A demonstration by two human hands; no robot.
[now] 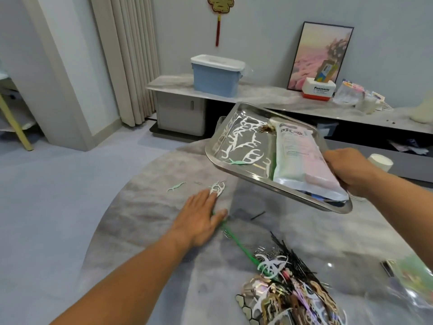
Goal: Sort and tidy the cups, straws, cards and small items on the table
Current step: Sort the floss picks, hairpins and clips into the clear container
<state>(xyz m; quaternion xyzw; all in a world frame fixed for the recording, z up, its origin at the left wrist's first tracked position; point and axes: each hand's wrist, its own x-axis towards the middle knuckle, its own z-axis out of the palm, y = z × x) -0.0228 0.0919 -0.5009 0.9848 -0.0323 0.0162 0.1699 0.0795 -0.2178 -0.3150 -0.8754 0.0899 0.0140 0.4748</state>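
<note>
My right hand [349, 170] grips the right rim of a steel tray [225, 166] and holds it tilted above the round marble table [145, 207]. In the tray lie several white floss picks [248, 139] and a pastel pouch [300, 160]. My left hand [199, 219] rests flat on the table, fingers straight, its fingertips touching a few white floss picks [218, 187]. A green stick [236, 240] runs out from under that hand. A single mint floss pick [175, 186] lies further left.
A heap of floss picks, hair pins and clips [290, 292] sits at the table's near edge. A plastic packet [412, 280] lies at the right. A paper cup [380, 161] stands behind my right hand. Beyond are a low cabinet with a blue bin [216, 77].
</note>
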